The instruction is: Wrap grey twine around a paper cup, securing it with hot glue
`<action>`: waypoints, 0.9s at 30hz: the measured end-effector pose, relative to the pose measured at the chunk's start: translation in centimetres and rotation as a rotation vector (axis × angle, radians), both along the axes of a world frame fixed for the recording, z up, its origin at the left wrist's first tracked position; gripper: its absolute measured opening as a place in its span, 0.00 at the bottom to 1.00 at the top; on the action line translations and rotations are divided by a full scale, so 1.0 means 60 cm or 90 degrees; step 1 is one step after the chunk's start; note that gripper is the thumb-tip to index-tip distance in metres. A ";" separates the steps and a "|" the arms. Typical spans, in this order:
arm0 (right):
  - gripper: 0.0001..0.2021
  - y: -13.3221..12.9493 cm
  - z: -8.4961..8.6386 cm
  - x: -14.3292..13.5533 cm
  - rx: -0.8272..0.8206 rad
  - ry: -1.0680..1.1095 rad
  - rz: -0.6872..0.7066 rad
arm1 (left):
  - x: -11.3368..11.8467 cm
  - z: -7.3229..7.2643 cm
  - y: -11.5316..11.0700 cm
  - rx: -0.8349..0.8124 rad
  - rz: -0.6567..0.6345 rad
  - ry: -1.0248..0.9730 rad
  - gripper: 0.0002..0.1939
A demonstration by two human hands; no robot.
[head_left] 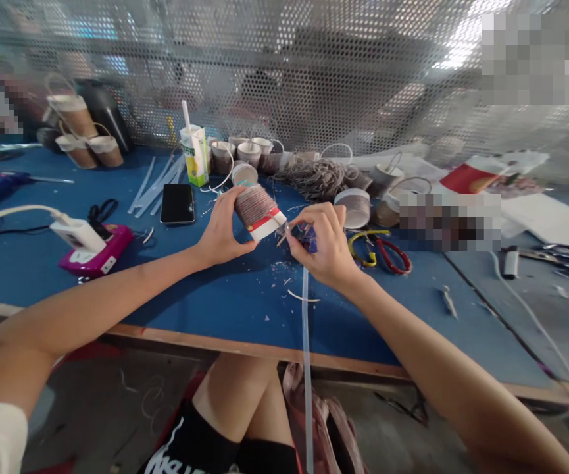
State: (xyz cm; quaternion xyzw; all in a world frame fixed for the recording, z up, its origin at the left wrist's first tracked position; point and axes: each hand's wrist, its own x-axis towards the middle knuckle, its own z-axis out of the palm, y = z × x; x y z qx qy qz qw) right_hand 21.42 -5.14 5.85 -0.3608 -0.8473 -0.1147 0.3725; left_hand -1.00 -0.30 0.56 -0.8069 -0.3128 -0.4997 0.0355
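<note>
The left hand (221,232) grips a cord-wound cup (255,207) between thumb and fingers, its white end facing the right hand (327,245), whose fingers, just beside that end, curl around a partly hidden blue tool (310,238), a translucent stick (306,329) extending below them.

Metal mesh (274,85): grey and hazy, hard white glare at upper right; shapes behind it smear into blur.
Blue table (156,289): moderately lit, softly shaded around the hands.
Floor (101,395): dim and murky below the table.
Cup (254,207) in the left hand (222,230): fairly clear, its white band bright.
Right hand (331,243): light on its back, fine detail at the fingertips soft.
Forearms (437,359): stretched large toward the lower corners.
Far left and right: bent, smudgy edges.
Blocky squares: three patches, left, upper right and right of centre, hiding whatever is there.
</note>
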 end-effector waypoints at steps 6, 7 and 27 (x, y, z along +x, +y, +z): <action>0.14 -0.008 0.001 -0.005 -0.053 -0.008 -0.031 | 0.001 -0.003 0.001 0.014 -0.004 0.004 0.48; 0.14 -0.008 0.000 -0.006 -0.059 -0.010 -0.029 | 0.001 -0.004 0.001 0.019 -0.007 0.008 0.48; 0.19 0.012 0.003 0.016 -0.163 0.306 0.055 | -0.007 -0.010 0.011 -0.114 -0.066 -0.025 0.51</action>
